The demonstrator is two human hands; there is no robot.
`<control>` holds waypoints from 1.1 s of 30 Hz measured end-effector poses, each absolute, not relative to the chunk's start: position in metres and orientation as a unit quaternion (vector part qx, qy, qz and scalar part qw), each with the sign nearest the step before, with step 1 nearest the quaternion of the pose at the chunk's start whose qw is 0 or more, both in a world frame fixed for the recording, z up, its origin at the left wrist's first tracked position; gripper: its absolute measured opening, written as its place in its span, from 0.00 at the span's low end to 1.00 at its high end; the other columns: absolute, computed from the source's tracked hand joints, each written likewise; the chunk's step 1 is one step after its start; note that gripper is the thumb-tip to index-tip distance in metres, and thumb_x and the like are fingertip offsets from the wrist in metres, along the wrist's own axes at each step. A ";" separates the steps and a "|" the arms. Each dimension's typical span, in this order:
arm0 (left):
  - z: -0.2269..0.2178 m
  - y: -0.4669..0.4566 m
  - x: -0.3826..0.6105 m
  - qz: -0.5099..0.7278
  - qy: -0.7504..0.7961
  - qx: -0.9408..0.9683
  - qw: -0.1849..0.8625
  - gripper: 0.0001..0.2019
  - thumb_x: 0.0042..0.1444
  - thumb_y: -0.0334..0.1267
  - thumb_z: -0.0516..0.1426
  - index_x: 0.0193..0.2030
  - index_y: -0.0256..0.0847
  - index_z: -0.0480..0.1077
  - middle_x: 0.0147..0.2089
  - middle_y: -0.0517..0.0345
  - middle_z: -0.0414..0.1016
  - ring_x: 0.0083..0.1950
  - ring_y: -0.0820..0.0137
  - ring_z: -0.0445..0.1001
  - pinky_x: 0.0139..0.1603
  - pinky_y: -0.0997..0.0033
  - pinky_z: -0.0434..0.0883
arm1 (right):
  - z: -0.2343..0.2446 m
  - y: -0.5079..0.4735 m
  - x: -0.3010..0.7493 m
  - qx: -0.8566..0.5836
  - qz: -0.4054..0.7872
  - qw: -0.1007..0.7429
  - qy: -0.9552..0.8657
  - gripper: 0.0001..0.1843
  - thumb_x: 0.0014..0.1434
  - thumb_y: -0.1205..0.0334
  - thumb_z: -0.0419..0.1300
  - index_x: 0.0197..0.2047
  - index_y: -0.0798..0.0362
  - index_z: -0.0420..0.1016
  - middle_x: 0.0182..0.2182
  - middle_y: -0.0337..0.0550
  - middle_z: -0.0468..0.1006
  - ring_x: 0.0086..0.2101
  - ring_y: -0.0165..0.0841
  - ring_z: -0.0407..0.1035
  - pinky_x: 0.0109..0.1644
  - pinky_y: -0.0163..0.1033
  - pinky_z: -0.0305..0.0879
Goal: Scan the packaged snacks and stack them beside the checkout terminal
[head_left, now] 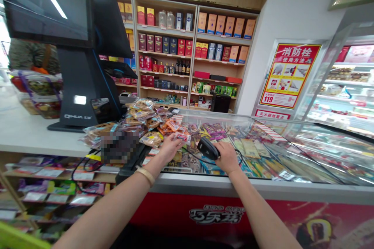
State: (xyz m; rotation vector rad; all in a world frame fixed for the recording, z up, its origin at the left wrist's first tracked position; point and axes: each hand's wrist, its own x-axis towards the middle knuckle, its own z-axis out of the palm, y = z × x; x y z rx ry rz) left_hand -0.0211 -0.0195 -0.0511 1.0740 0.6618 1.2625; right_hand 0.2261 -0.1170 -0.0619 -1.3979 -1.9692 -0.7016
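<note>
Over the freezer's glass top, my left hand (170,147) pinches a small red-and-white snack packet (182,137) by its end. A black barcode scanner (207,148) is gripped in my right hand (227,157), its head facing left towards the packet with a gap between them. The scanner's cord (201,160) hangs in loops below it. Just beyond my left hand lie orange snack packets (173,125). Behind and left of these is a heap of clear-wrapped snacks (140,113). One yellow-labelled wrapped snack (152,139) lies close to my left wrist.
Left stands a black checkout terminal (84,81) on a white counter (35,136). The chest freezer (263,184) spans the front, with ice-cream packs under its glass. Shelves of boxed bottles (165,44) line the back wall. A person in patterned clothing (30,52) is partly hidden behind the terminal.
</note>
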 end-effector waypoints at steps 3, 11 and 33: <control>-0.052 -0.020 -0.021 0.548 0.287 0.469 0.630 0.14 0.43 0.28 0.63 0.37 0.39 0.65 0.36 0.60 0.76 0.39 0.73 0.76 0.52 0.61 0.74 | -0.060 -0.118 0.224 -0.527 -0.261 0.303 -0.750 0.20 0.48 0.68 0.57 0.46 0.53 0.75 0.35 0.46 0.75 0.38 0.38 0.66 0.43 0.40 0.56; -0.050 -0.022 -0.019 0.553 0.285 0.451 0.640 0.15 0.38 0.28 0.64 0.34 0.39 0.66 0.34 0.62 0.75 0.36 0.74 0.75 0.48 0.64 0.75 | -0.058 -0.118 0.220 -0.527 -0.258 0.288 -0.757 0.18 0.48 0.68 0.58 0.44 0.53 0.76 0.34 0.45 0.75 0.36 0.37 0.66 0.42 0.39 0.56; -0.057 -0.019 0.047 0.385 0.474 0.755 0.240 0.11 0.45 0.27 0.62 0.36 0.40 0.69 0.35 0.58 0.75 0.39 0.66 0.74 0.44 0.68 0.68 | -0.065 -0.115 0.271 -0.636 -0.299 0.281 -0.653 0.17 0.50 0.69 0.57 0.45 0.50 0.74 0.36 0.44 0.75 0.38 0.38 0.66 0.41 0.40 0.54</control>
